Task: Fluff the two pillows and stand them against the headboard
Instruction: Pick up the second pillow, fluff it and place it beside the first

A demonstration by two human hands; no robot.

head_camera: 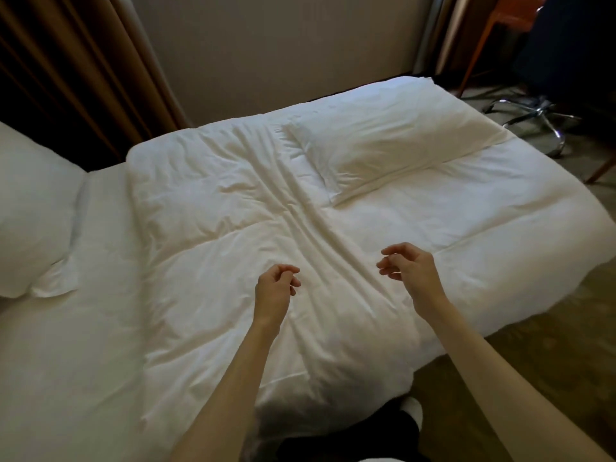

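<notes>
While the fingers (388, 251) of both hands curled loosely and held nothing, the left hand (273, 290) and right hand (408, 266) hovered over the rumpled duvet (216, 201). One pillow (393, 141) lay flat near the bed's far edge; the other pillow (30, 208) lay at its left edge.

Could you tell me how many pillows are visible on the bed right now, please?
2. One pillow lies flat on the duvet at the far right end of the bed. The other pillow sits at the left edge of the view, partly cut off. Both hands are empty.
</notes>
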